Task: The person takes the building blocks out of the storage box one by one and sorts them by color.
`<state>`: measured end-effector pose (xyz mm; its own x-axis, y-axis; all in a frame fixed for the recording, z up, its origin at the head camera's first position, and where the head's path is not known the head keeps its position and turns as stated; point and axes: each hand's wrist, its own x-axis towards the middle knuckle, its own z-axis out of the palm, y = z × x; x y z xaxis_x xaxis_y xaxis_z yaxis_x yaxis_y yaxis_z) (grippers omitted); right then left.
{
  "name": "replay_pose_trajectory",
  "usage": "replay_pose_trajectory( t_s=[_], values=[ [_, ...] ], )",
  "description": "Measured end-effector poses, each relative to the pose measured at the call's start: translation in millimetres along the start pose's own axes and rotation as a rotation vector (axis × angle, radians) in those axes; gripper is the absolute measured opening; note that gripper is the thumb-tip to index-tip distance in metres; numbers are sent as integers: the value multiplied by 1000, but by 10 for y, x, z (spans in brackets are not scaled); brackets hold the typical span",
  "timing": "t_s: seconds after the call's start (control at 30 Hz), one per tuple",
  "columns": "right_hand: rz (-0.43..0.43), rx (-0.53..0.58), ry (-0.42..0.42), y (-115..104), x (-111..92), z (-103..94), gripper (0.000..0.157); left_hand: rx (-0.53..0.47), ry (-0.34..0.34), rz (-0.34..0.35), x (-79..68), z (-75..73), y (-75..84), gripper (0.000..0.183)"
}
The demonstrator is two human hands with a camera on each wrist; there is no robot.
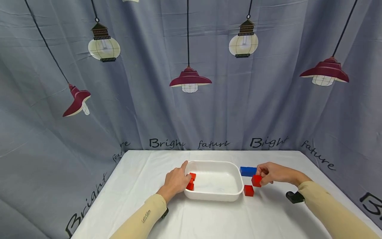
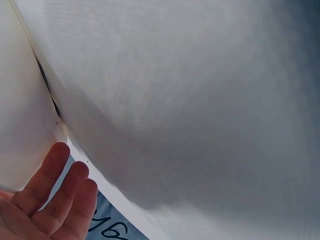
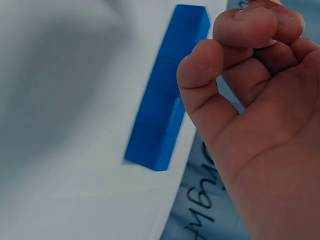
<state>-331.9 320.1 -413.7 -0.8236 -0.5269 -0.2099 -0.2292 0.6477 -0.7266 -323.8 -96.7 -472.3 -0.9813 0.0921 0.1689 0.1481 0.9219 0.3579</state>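
Note:
A white plastic tub (image 1: 215, 197) sits in the middle of the table. My left hand (image 1: 176, 180) holds its left rim, thumb over the edge and fingers along the outside; in the left wrist view three fingers (image 2: 60, 200) lie against the tub's pale wall (image 2: 25, 110). Inside, by the left wall, lie several red cubes (image 1: 192, 176), partly covered by the thumb. To the right of the tub, my right hand (image 1: 276, 173) pinches a red cube (image 1: 256, 181) between thumb and fingers. Another red cube (image 1: 249, 190) rests on the table just below it.
A row of blue cubes (image 3: 160, 95) lies behind the right hand, beside the tub's right end. White cloth covers the table (image 1: 215, 219). A grey-blue curtain (image 1: 149, 99) printed with lamps and lettering hangs round the back and sides.

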Motion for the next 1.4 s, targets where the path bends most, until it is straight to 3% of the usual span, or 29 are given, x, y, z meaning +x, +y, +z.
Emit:
replay_pose_trajectory(
  t_s=[0.23, 0.77, 1.4],
  values=[
    [45, 41, 14, 152, 11, 19, 27, 13, -11, -27, 54, -55, 26, 64],
    [84, 47, 21, 430, 5, 251, 26, 19, -35, -34, -11, -15, 27, 65],
    [80, 43, 24, 445, 81, 305, 26, 16, -20, -36, -7, -13, 48, 65]
  ],
)
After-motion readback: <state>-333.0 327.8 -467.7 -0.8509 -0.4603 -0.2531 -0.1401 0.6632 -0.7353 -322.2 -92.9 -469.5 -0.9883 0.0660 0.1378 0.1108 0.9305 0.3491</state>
